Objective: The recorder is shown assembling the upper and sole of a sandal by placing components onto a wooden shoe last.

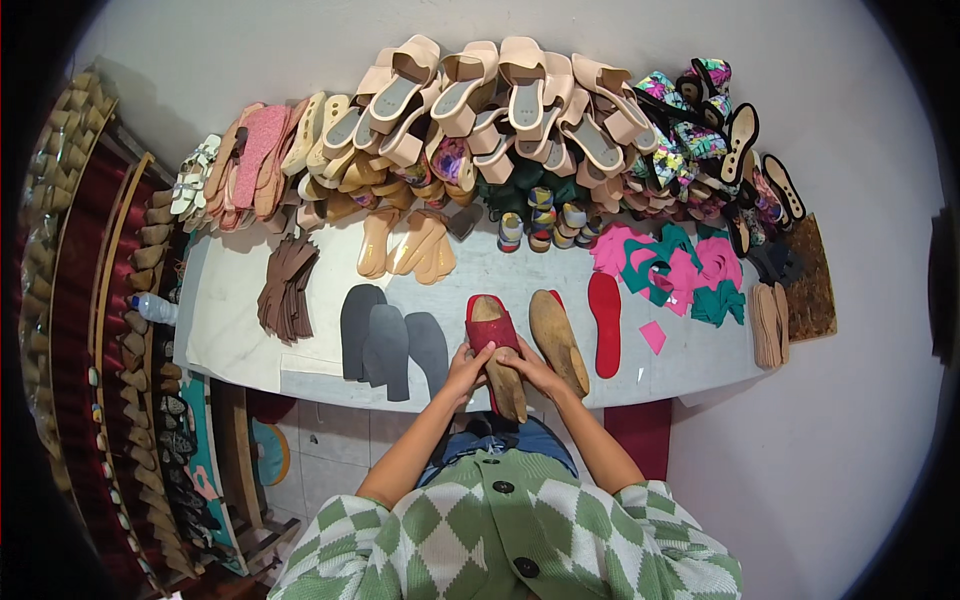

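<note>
A wooden last wrapped by a red strap is gripped by both hands at the near edge of the white tabletop, directly in front of the person. The left hand is pressed against the last's left side, fingers curled together around it, while the right hand is laid on its right side and heel, fingers clamped over the wood. Both bare forearms are raised from the lower edge and angled inward, so that the wrists are brought close together at the last. A second last is seen just to the right, lying flat, with a red insole beside it. Three grey insoles are laid to the left of the hands, and a fan of brown insoles farther left. Pink and green cut pieces are scattered at the right end of the tabletop. Beige sandals are heaped along the far edge against the wall. A green-and-white checked cardigan is worn by the person.
</note>
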